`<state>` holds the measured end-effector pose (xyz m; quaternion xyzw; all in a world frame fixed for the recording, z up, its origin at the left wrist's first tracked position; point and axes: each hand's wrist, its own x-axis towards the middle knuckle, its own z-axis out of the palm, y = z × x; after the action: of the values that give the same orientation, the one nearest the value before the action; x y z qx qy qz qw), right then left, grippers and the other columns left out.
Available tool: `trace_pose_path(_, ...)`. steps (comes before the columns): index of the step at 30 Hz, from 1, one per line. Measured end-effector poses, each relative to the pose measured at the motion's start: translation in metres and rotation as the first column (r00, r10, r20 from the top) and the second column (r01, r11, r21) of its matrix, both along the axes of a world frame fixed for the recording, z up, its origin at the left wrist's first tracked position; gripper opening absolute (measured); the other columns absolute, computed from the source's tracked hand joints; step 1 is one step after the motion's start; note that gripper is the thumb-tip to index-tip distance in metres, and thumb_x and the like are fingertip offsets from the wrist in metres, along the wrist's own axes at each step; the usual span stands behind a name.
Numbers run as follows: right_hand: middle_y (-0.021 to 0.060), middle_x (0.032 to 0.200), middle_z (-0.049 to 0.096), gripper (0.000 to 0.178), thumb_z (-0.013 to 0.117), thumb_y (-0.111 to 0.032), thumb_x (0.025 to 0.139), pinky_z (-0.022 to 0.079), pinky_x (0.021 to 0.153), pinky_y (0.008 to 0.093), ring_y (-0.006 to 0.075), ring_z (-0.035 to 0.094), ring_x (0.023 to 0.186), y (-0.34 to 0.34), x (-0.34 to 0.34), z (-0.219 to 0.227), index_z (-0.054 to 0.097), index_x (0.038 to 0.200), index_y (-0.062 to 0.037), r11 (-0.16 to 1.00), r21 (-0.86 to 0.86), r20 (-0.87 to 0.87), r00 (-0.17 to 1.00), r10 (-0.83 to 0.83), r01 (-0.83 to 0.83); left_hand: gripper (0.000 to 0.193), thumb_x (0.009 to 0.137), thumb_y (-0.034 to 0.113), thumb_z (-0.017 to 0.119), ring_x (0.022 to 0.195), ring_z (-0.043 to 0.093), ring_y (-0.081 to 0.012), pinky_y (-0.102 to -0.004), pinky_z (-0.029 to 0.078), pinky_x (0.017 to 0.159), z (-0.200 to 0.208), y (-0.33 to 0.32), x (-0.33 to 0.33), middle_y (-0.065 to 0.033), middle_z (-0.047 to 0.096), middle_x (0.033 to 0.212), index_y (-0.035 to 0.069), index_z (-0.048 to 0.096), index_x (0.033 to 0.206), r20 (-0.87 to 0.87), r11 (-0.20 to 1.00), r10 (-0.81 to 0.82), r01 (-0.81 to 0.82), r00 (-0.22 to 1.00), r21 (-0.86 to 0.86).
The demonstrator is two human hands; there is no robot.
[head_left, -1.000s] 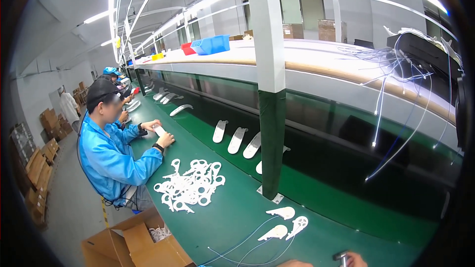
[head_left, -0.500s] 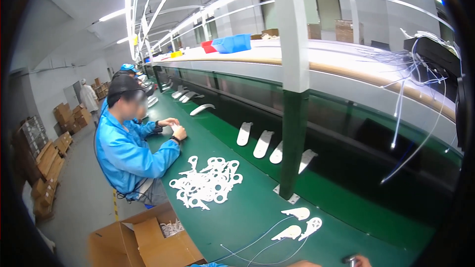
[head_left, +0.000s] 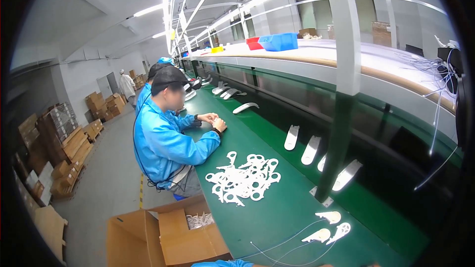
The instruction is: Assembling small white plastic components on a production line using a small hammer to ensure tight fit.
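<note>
My blue left sleeve (head_left: 222, 263) shows at the bottom edge. Only a sliver of skin from my left hand (head_left: 324, 266) appears beside it, its fingers hidden. An even thinner trace of my right hand (head_left: 377, 265) lies farther right, cut off by the frame. Just beyond my hands, three flat white plastic parts with rounded ends lie on the green worktop: an upper one (head_left: 330, 216), a left one (head_left: 317, 236) and a spoked one (head_left: 340, 232). Thin pale cords (head_left: 277, 257) run leftward from them. Farther off sits a pile of white ring-ended plastic pieces (head_left: 243, 179).
A co-worker (head_left: 168, 128) in blue sits at the left of the green worktop (head_left: 277, 222). An open cardboard box (head_left: 193, 237) stands below its edge. A post (head_left: 341, 118) rises on the right, near curved white covers (head_left: 310, 150). Above, a shelf (head_left: 316, 64) holds bins (head_left: 278, 42).
The view has swung left, so the scene sits farther right. My right hand and the small dark metal object by it have mostly or wholly dropped below the frame.
</note>
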<state>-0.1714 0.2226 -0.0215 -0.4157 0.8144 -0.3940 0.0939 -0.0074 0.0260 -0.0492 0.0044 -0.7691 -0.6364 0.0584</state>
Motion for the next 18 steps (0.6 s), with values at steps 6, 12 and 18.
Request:
trace_pose_path(6,-0.0002,0.073,0.051,0.037,0.064,-0.002,0.083,0.041,0.057,0.0254,0.0111,0.044,0.061,-0.001,0.003,0.001,0.060,0.119,-0.0048,1.000,-0.008,0.005,1.000,0.001,-0.001,0.019,0.089,0.020,0.066,0.063,0.062,-0.0147,-0.0308,0.049,0.058,0.005,0.000,0.005,-0.0064,0.068,0.075,0.003,0.066,0.097,-0.028,1.000,0.005,-0.004,1.000,0.017)
trace_pose_path(12,-0.0003,0.072,0.051,0.038,0.064,-0.002,0.083,0.040,0.056,0.0261,0.0117,0.044,0.060,-0.002,0.005,0.002,0.061,0.120,-0.0070,0.999,0.028,0.011,1.000,-0.019,0.019,0.021,0.093,0.023,0.065,0.067,0.059,-0.0101,-0.0274,0.048,0.061,0.028,-0.006,0.057,-0.0043,0.066,0.076,0.002,0.065,0.093,0.025,0.991,-0.071,0.068,0.997,0.118)
trace_pose_path(18,-0.0004,0.072,0.052,0.036,0.063,-0.003,0.083,0.041,0.057,0.0272,0.0124,0.045,0.060,0.000,0.005,0.001,0.062,0.119,-0.0083,0.999,-0.005,0.006,0.999,-0.045,0.045,0.033,0.095,0.026,0.063,0.062,0.047,-0.0081,-0.0275,0.040,0.055,0.053,-0.030,0.165,0.0003,0.055,0.066,0.001,0.057,0.076,0.290,0.954,-0.271,0.217,0.918,0.205)
